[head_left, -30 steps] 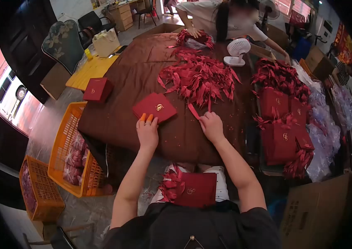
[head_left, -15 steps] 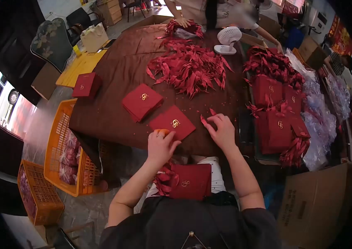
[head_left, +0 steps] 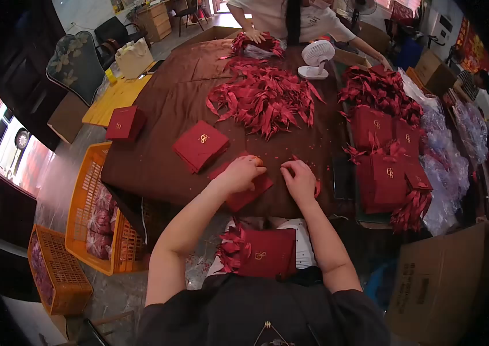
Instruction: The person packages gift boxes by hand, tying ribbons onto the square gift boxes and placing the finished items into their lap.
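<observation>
A flat red bag with a gold emblem, seen in part as a red panel (head_left: pixel 250 196), lies at the near side of the brown-covered table. My left hand (head_left: pixel 241 175) is over it, fingers curled down and hiding the emblem; something orange shows at a fingertip. What those fingers pinch, if anything, is hidden. Just right of the bag, my right hand (head_left: pixel 300 180) is closed around a red ribbon (head_left: pixel 317 188), whose end sticks out beside the palm. Left of them lies a stack of red bags (head_left: pixel 201 146). Another red bag (head_left: pixel 267 252) with ribbons rests on my lap.
A heap of red ribbons (head_left: pixel 264 98) and a white fan (head_left: pixel 317 59) occupy the far table. Finished-looking red bags (head_left: pixel 387 176) fill a container at right. Orange crates (head_left: pixel 85 213) stand left, a cardboard box (head_left: pixel 437 282) right. Across the table, a person (head_left: pixel 319 26) handles ribbons.
My left hand has moved up and right from the bag's near edge onto its face, covering the emblem. My right hand's fingers have curled in more. The view has shifted slightly.
</observation>
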`<state>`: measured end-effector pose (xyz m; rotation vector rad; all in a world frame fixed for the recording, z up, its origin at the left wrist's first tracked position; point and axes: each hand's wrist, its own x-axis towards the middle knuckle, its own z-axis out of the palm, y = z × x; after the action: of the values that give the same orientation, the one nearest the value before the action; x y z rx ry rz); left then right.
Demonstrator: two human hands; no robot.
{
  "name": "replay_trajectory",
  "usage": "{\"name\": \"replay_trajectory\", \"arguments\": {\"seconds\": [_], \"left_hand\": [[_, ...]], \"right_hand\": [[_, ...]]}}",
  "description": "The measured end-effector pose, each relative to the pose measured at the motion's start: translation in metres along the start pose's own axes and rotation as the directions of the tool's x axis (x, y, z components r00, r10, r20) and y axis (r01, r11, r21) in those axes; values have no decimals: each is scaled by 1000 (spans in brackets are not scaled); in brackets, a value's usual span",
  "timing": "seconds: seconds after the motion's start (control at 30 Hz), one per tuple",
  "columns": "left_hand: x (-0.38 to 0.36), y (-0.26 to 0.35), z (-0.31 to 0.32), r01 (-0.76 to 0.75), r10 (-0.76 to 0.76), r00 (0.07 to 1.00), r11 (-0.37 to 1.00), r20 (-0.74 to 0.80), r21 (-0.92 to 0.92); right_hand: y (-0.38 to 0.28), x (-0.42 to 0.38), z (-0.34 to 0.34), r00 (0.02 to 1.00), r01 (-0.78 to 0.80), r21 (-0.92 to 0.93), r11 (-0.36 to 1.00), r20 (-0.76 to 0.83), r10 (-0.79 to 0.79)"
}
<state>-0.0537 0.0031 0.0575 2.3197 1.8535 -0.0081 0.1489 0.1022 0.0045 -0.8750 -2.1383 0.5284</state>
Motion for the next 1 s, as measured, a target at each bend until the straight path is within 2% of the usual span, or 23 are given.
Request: {"name": "replay_trajectory", "arguments": {"seconds": [0.07,0.1,0.13,0.17,0.2,0.23,0.27,0.3,0.33,0.37,0.43,0.47,0.5,0.57,0.6,0.7,0.73,0.8,0.87,0.9,0.93,1.0], "left_hand": [[-1,2,-5,18,-16,999,999,-49,41],[-2,4,-9,39,-31,995,996,-100,79],[-4,4,-11,36,-28,995,996,-97,81],[-6,3,-12,53,-36,989,992,-141,118],[-9,0,-13,72,-43,982,985,-185,155],[-13,-2,-13,107,-59,951,984,-305,143],[-19,-7,-14,136,-128,906,991,-403,-9],[-24,-10,-17,148,-210,849,975,-485,-164],[-29,-8,-22,241,-328,788,943,-521,-229],[-34,-7,-23,285,-458,712,881,-533,-377],[-44,-4,-20,321,-663,558,727,-500,-607],[-47,-3,-16,321,-664,556,727,-500,-607],[-48,-2,-8,293,-710,523,669,-472,-683],[-50,5,9,197,-782,461,551,-420,-811],[-50,11,16,141,-797,472,491,-377,-860],[-51,31,31,28,-823,481,357,-300,-934],[-49,34,40,-39,-833,478,296,-278,-955],[-50,38,51,-22,-818,505,307,-276,-952],[-48,41,67,-36,-825,436,383,-359,-923],[-49,47,62,-50,-847,460,273,-265,-961],[-50,51,60,-50,-850,456,273,-265,-961],[-52,58,57,-2,-842,394,399,-368,-917]], "right_hand": [[-4,-5,-11,999,-19,143,990,-26,23],[-9,-7,-18,999,-22,142,990,-30,27],[-17,-9,-25,999,-42,248,968,-21,49],[-25,-11,-34,998,-61,352,934,-11,69],[-32,-12,-43,997,-62,355,933,-12,71],[-42,-13,-54,998,-49,449,892,-12,61],[-53,-14,-67,999,-36,539,842,-12,50],[-78,-14,-94,994,-109,618,779,54,97],[-87,-16,-108,1000,-2,664,747,3,1],[-95,-18,-120,994,105,703,703,-55,-93],[-120,-25,-151,965,215,803,557,-84,-250],[-126,-27,-159,931,279,825,492,-107,-349],[-131,-23,-164,886,314,833,455,-85,-456],[-141,-24,-149,897,324,725,608,-31,-441],[-138,-22,-133,918,282,633,721,41,-395],[-118,-16,-69,988,60,516,854,91,-124],[-112,-14,-52,988,59,516,855,92,-124],[-101,-12,-23,998,45,432,901,8,-54],[-90,-10,-6,994,102,378,920,-9,-106],[-88,-10,-1,987,158,321,934,-24,-158],[-86,-11,4,987,160,323,933,-22,-161],[-85,-14,10,976,215,245,945,-30,-215]]}}
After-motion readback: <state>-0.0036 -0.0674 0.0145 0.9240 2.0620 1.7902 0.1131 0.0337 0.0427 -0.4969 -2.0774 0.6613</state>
